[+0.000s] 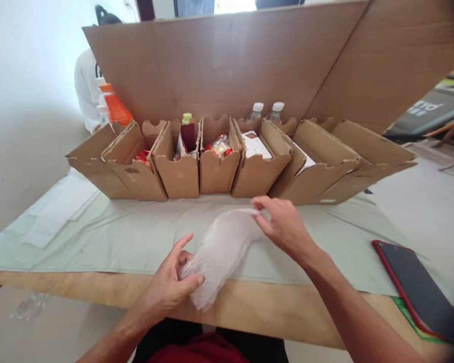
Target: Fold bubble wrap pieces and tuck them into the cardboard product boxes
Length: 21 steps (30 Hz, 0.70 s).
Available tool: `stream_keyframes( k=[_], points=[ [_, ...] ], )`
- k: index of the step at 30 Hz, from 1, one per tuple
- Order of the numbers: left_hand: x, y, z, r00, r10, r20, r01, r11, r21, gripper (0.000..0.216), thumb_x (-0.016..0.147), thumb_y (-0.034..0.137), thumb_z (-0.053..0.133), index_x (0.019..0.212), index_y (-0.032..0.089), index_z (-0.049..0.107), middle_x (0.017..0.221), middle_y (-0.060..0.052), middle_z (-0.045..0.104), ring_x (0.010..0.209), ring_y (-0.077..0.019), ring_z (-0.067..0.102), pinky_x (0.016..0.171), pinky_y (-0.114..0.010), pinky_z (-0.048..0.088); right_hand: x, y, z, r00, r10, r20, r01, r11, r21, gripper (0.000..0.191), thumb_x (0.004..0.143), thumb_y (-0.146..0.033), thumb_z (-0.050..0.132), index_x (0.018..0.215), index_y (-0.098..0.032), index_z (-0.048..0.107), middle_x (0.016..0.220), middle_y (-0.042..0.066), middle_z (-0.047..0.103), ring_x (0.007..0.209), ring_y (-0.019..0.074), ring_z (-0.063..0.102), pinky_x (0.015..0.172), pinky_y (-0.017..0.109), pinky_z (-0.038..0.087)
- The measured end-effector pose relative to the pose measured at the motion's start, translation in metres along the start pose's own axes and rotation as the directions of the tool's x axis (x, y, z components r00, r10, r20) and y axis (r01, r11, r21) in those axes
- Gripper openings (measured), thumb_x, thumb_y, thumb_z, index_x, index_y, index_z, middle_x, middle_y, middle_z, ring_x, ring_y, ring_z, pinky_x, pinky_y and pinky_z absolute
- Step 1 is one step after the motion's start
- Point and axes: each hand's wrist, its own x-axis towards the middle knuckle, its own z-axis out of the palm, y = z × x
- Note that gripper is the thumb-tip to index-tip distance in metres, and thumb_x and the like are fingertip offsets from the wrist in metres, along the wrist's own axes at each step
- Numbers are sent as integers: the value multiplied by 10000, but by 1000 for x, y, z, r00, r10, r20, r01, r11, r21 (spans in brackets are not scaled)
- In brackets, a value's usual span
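Observation:
A long strip of bubble wrap (223, 247) stretches between my two hands above the table's near edge. My left hand (170, 285) is closed on its lower end, thumb over the wrap and forefinger raised. My right hand (283, 224) pinches the upper end. Just beyond the hands stands a row of several open cardboard boxes (219, 169) on a pale green sheet (128, 237).
The boxes hold small packets and cards; an orange-capped bottle (115, 107) and two white-capped bottles (267, 112) stand behind them. A tall cardboard panel (230, 60) backs the row. A red-cased phone (412, 285) lies right. Folded white paper (60, 206) lies left. A person in white (86, 88) is behind.

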Motion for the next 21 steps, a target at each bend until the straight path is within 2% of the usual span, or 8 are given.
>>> stream_keyframes(
  k=[3,5,8,11,14,16,18,21],
  points=[
    [-21,-12,12,992,-117,-40,98,940,-328,1047,833,485,762,1636,267,128,1278,-133,609,955,-226,657,695,-323,587,28,-13,9,1000,10,5,-10,998,59,400,890,-288,622,1288,-244,623,1234,104,724,1142,322,646,932,478,479],
    [-30,-17,14,983,-176,-56,135,894,-427,1046,838,490,780,1641,304,135,1337,-140,590,965,-219,653,710,-335,615,20,-18,10,1000,-21,23,17,992,128,465,907,-334,643,1359,-241,589,1369,120,660,1255,340,595,998,528,473],
    [-33,-18,9,975,-216,-49,171,876,-452,985,767,477,852,1586,269,345,1276,-122,622,939,-209,655,713,-332,635,-28,-26,1,970,-186,155,148,962,230,563,926,-389,653,1458,-275,508,1440,100,614,1300,318,580,1066,534,467],
    [-29,-17,2,969,-244,-26,209,876,-435,722,719,483,876,1334,185,643,1187,-95,643,782,-142,649,699,-314,636,-88,-47,-5,919,-284,273,217,944,250,752,901,-378,690,1572,-262,370,1518,126,540,1349,323,541,1065,511,495],
    [-27,-15,0,968,-249,26,236,874,-425,561,767,476,817,1212,154,702,1062,-71,653,723,-127,657,715,-311,631,-124,-82,11,926,-297,232,244,942,232,722,902,-280,679,1559,-204,392,1545,182,493,1382,351,500,1051,533,499],
    [-29,-14,-1,973,-218,69,229,912,-341,527,825,423,739,1274,158,665,1035,-80,654,807,-173,687,726,-316,628,-130,-101,31,952,-275,137,235,939,252,577,941,-189,613,1497,-180,462,1408,181,614,1257,321,594,984,502,528],
    [-33,-15,-4,992,-123,15,124,985,-122,552,856,316,663,1390,194,586,1137,-106,643,903,-203,688,720,-317,621,-126,-109,47,977,-212,23,195,929,313,398,981,-128,540,1373,-190,567,1140,114,742,1002,250,683,856,421,555],
    [-37,-18,-9,980,189,-67,-158,934,321,689,842,153,583,1508,288,467,1412,-123,541,1170,-256,627,858,-372,611,-116,-108,51,998,-66,-18,68,905,419,240,1004,-132,519,1167,-215,674,923,42,766,802,194,692,756,354,550]
  ],
)
